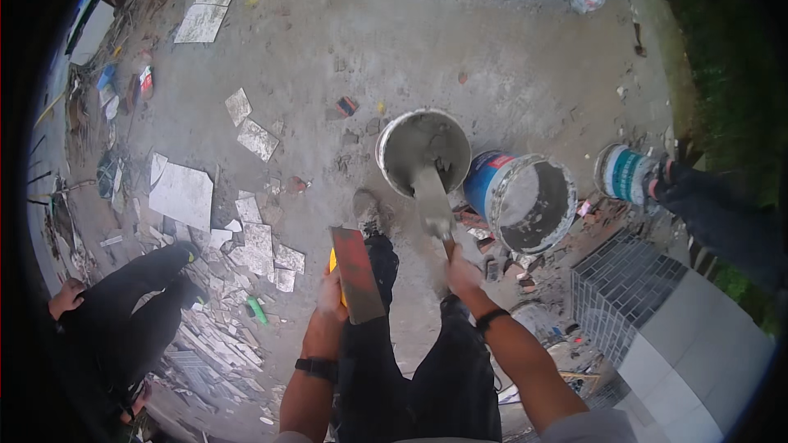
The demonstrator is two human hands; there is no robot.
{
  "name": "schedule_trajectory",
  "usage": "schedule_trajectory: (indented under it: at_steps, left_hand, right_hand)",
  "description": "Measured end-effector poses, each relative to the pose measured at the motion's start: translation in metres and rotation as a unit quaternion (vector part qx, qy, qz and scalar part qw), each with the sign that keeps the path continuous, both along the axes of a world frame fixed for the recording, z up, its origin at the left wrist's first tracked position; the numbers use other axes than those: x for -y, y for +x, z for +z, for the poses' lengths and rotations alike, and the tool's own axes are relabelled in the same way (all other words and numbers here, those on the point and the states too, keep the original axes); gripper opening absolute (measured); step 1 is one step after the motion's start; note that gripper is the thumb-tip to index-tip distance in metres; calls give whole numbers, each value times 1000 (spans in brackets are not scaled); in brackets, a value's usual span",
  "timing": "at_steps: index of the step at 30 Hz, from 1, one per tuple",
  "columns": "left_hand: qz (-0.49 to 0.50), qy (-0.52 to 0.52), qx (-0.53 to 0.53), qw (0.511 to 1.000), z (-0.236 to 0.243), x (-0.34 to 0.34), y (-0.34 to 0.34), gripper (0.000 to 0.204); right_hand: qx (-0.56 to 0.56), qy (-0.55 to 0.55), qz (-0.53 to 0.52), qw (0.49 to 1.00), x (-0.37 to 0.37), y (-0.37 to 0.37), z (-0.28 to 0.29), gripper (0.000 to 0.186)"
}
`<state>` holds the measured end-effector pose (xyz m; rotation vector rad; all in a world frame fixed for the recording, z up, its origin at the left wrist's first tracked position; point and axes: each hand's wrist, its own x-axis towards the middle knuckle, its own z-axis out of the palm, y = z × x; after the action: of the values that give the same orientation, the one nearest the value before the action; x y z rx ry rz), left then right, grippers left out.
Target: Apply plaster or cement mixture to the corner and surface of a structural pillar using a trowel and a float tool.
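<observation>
My left hand (331, 295) is closed round the yellow handle of a plastering trowel (358, 275). Its flat rectangular blade, stained red and grey, is turned up in front of my left leg. In my right hand (464, 272) is the handle of a mortar-coated trowel (432, 205), held by closed fingers. The far end of that blade reaches over the near rim of a white bucket (383, 156). Wet grey mortar (419, 141) lies inside the bucket, and the blade looks covered in it.
Right of the mortar bucket, a blue and white bucket (490, 184) lies tipped over. Beyond it a teal-banded bucket (621, 172) stands by another person's leg (714, 213). A second person's legs (135, 303) are at left, among broken tiles (182, 197). Brick-patterned blocks (628, 279) stand at right.
</observation>
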<state>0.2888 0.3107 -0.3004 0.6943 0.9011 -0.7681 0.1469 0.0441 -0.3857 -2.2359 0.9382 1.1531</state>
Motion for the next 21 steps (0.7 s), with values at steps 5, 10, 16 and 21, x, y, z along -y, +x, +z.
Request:
schedule_trajectory:
  at_steps: [5,10,16,21]
  left_hand:
    - [-17,25,3,1000,16,-14,34,22]
    - [-9,6,11,1000,-15,-13,23,21]
    - [5,23,-42,999,-25,-9,-15,21]
    - [25,3,-36,999,-25,-5,-13,20]
  right_hand:
    - [-45,26,97,994,73,20,113,48]
    - [-58,-75,363,927,134,126,105,39]
    - [-44,-18,457,888,87,180,9,29]
    - [-166,116,192,960,37,209,3,34]
